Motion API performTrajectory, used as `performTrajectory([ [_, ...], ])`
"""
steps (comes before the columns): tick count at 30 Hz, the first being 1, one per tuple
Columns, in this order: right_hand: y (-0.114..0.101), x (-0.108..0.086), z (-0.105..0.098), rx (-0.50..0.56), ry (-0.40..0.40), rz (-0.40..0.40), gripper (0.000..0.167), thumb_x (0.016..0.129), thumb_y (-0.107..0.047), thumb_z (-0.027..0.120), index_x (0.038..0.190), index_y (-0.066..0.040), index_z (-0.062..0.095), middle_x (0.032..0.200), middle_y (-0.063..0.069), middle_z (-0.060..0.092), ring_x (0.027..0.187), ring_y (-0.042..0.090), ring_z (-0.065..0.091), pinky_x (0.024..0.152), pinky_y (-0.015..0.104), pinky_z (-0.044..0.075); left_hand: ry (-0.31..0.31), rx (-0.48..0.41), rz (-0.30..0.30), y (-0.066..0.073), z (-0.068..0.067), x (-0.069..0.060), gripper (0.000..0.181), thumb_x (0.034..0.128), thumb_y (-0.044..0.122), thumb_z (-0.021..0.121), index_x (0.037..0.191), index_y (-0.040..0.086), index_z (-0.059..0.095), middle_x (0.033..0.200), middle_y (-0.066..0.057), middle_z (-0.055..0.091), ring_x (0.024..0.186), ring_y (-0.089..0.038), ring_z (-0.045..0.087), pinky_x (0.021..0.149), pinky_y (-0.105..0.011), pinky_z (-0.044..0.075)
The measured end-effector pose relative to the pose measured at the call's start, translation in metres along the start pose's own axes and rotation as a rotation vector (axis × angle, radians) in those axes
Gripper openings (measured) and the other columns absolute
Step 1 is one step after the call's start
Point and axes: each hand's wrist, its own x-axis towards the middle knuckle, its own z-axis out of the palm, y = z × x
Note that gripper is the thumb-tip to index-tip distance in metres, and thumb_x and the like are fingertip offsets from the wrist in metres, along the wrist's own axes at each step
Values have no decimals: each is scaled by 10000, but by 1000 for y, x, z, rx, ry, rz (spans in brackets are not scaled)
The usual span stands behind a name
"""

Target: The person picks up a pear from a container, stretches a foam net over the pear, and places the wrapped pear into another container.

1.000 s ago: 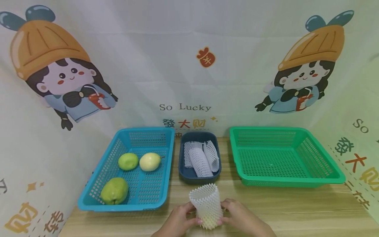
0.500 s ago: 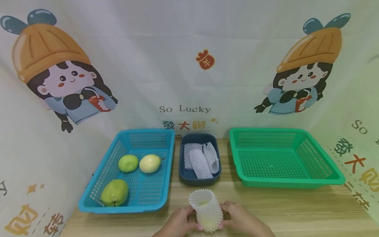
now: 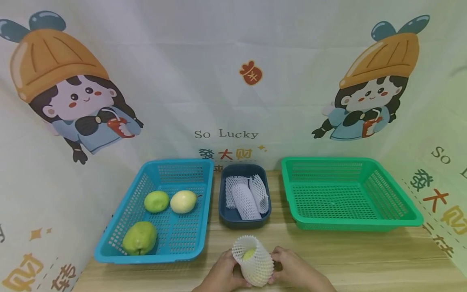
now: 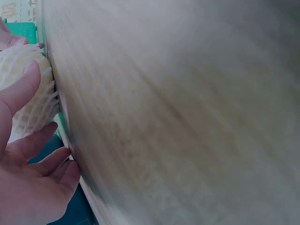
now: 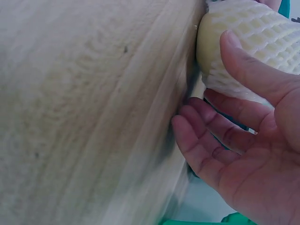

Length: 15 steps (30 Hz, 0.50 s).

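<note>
A person's left hand and right hand are clamping a white foam-net sleeve from 2 sides, a yellowish fruit sitting inside, in front of a navy tray. Behind, a printed backdrop is displaying "So Lucky" and "發大财".

Surface's got a left basket on one side, a right basket on the other and a tub sitting between them. Net sleeves lie in the tub. Inside the left basket, two fruits are side by side toward the back, with a third fruit nearer the front left corner. In front of the tub, a sleeved fruit is between the hands. Cloth hangs behind everything.
</note>
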Motion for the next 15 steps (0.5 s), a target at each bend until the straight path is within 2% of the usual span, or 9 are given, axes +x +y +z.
performTrajectory([
  [3,1,-1,3,73,-26,21,626,669,-357,796,1202,-98,595,986,-70,523,867,33,462,782,229,445,-24,4,-3,0,-1,0,748,638,394,822,1294,183,530,1309,-34,530,1172,-237,491,989,-410,396],
  [6,2,-1,9,190,-42,26,889,652,-381,813,1386,-110,392,1164,7,476,1031,97,456,904,274,418,-54,5,-8,1,-3,0,765,660,430,799,1322,184,505,1346,-50,493,1197,-256,467,1002,-432,379],
  [8,3,1,14,261,-35,22,985,662,-374,816,1440,-103,276,1268,63,428,1121,159,445,944,301,400,-73,-2,-11,2,-5,-1,784,671,455,784,1344,191,480,1374,-53,465,1215,-262,446,1010,-442,366],
  [11,2,3,18,325,-8,22,936,682,-339,814,1407,-64,290,1297,99,428,1138,196,474,935,302,408,-93,-25,17,3,-8,-1,789,678,447,783,1353,195,461,1373,-37,471,1228,-244,449,1024,-429,367],
  [15,-2,3,16,332,28,63,845,643,-326,812,1319,-58,381,1200,52,520,1043,146,531,876,278,442,-131,35,43,2,-12,-4,802,699,343,785,1372,94,426,1392,-112,445,1267,-287,421,1050,-437,348],
])
